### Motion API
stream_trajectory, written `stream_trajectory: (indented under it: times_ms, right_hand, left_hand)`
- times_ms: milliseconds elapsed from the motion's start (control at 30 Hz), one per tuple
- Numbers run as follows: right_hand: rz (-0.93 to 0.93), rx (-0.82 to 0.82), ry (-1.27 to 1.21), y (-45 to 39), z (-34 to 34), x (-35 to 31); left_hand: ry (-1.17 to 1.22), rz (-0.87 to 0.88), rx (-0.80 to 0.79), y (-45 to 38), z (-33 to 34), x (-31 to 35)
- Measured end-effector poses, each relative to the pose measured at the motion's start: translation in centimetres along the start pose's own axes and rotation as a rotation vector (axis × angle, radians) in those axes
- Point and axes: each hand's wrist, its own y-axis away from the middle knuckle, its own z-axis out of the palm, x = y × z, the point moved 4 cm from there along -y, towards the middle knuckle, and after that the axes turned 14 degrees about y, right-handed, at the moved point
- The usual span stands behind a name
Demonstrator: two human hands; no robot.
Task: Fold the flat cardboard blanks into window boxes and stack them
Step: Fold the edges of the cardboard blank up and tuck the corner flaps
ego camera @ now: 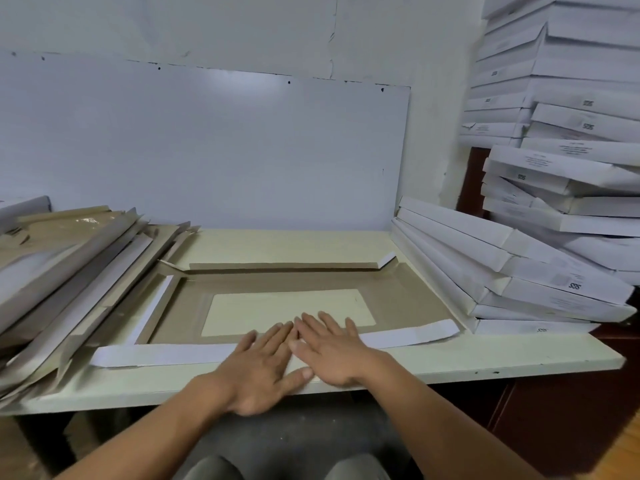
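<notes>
Pressing flat, left hand (258,367) and right hand (334,351) on blank's near flap (166,354).

Pale table (485,362), white wall (242,36)

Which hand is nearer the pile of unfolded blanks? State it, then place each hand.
Left. The left hand lies flat on the near flap of the blank, on the side toward the pile of unfolded blanks. The right hand lies flat beside it, farther away.
</notes>
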Motion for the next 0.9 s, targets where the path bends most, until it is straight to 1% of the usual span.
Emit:
stream_trajectory:
  times_ms: [67,133,233,267,333,433,467,533,633,700,733,767,800,867,900]
  right_hand:
    - [0.042,-0.014,0.033,0.3,0.0,2.0]
    - [0.128,-0.032,0.079,1.1,0.3,5.7]
    - [0.279,-0.061,0.051,3.4,1.0,12.0]
    - [0.301,-0.065,0.030,4.2,1.2,13.5]
    - [0.282,-0.017,-0.007,5.3,1.0,15.0]
    - [0.172,0.153,-0.020,6.6,-0.3,14.4]
    - [0.130,0.188,-0.021,7.0,-0.7,13.8]
    - [0.064,0.178,-0.034,7.6,-1.5,12.9]
    - [0.027,0.076,-0.088,8.0,-3.0,11.7]
    - [0.015,0.005,-0.136,7.9,-3.7,10.5]
    - [0.013,-0.030,-0.177,7.7,-4.0,9.7]
    - [0.013,-0.065,-0.226,7.5,-4.2,8.9]
    - [0.012,-0.095,-0.273,7.3,-4.4,7.8]
    - [0.010,-0.139,-0.339,6.3,-4.5,5.4]
    - [0.018,-0.152,-0.375,5.7,-4.5,4.0]
  left_hand:
    - [0.003,-0.007,-0.067,0.7,-0.7,-1.1]
    - [0.005,-0.036,-0.107,2.2,-1.6,-3.5]
    - [0.000,-0.156,-0.126,5.1,-3.6,-8.3]
    - [0.004,-0.214,-0.130,6.1,-4.3,-9.8]
    - [-0.024,-0.303,-0.115,7.3,-5.3,-12.1]
    - [-0.083,-0.347,-0.081,7.5,-5.3,-12.8]
    - [-0.086,-0.346,-0.043,7.4,-5.1,-12.8]
    - [-0.106,-0.331,0.048,7.1,-5.0,-12.7]
    - [-0.144,-0.253,0.235,7.3,-5.1,-10.9]
    - [-0.147,-0.169,0.375,7.5,-4.8,-8.8]
    - [-0.132,-0.136,0.420,7.7,-4.8,-7.2]
    - [-0.112,-0.082,0.448,7.8,-4.5,-5.3]
    - [-0.095,-0.037,0.441,8.1,-4.4,-3.2]
    - [-0.038,0.106,0.412,8.6,-4.2,0.5]
    - [-0.010,0.215,0.433,8.9,-4.1,2.4]
